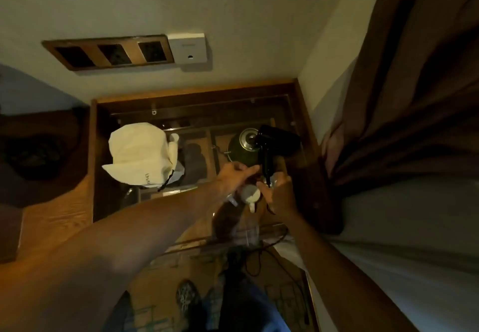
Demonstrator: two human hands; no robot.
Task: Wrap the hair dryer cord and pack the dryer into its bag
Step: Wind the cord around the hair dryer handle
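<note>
While the brown curtain (404, 98) hangs along the right side and the wooden counter (57, 217) runs off to the left, an open wooden compartment (197, 114) is looked down into. Within it, at the left, the pale cloth bag (140, 153) is slumped with its drawstring trailing, well apart from the hands. A green kettle (242, 147) is seen just behind the black hair dryer (274, 141), which is held upright above the compartment by its handle. The step in hand is judged to be the wrapping of the cord. The handle's lower end is gripped by the right hand (281, 193), its fingers curled round it. At the left hand (234, 176) the fingers are pressed together near the handle, seemingly pinching the cord, though this cannot be told for certain. The cord (255, 256) is left hanging in loose loops toward the floor. Next, that slack is to be gathered round the handle before the bag is reached for.
</note>
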